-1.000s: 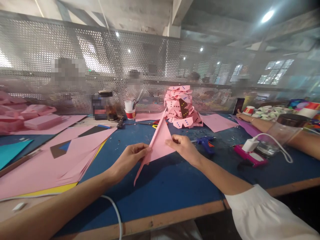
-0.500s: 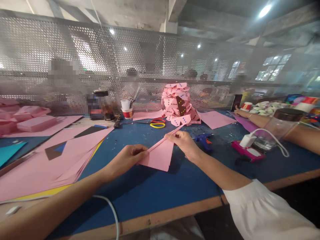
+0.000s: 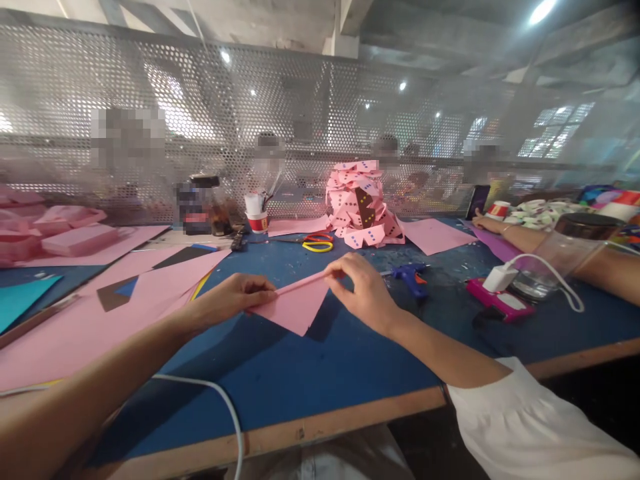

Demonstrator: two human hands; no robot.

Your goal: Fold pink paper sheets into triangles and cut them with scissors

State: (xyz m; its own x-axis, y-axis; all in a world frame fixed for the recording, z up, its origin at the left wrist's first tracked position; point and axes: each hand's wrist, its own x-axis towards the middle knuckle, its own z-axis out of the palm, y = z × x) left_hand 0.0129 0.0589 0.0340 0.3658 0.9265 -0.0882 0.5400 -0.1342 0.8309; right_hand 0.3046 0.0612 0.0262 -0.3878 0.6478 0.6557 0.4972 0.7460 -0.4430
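A pink sheet of paper point(image 3: 296, 305) hangs between my hands above the blue table, its top edge rolled or folded into a narrow strip. My left hand point(image 3: 249, 293) pinches the left end of that edge, thumb on top. At the other end, my right hand point(image 3: 357, 283) grips the upper right corner between thumb and fingertips. The paper's lower point tilts down toward me. Beyond my right hand lies a blue glue gun point(image 3: 413, 277). Scissors with red and yellow handles point(image 3: 317, 243) rest behind the paper.
A pile of folded pink pieces with dots point(image 3: 356, 200) stands by the perforated screen. Pink sheets point(image 3: 150, 313) spread at left, near pink boxes point(image 3: 80, 239). At right are a magenta power strip point(image 3: 500, 300), a clear jar point(image 3: 560, 267) and another person's arm point(image 3: 613, 270). A white cable point(image 3: 220, 387) crosses the front.
Both hands and the pink paper have shifted left. My right hand has slid to the paper's far right corner, and the strip end that stuck out past it no longer shows.
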